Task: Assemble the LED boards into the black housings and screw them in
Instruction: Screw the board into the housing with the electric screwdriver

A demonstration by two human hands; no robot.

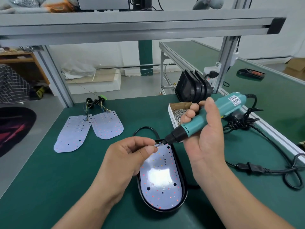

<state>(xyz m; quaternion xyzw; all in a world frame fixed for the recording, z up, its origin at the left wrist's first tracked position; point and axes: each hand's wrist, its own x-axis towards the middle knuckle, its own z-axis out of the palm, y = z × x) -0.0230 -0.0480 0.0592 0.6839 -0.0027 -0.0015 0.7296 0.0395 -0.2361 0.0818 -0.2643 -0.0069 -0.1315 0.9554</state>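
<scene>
Bench: board sits in housing; my left hand pinches likely screw, right hand grips screwdriver; spare boards wait.

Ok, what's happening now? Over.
Right hand grips teal electric screwdriver, bit over white LED board seated in black oval housing. Left hand pinches what look like thin wires beside the bit.

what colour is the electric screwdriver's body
The electric screwdriver is teal, black at the nose; head view.
</scene>
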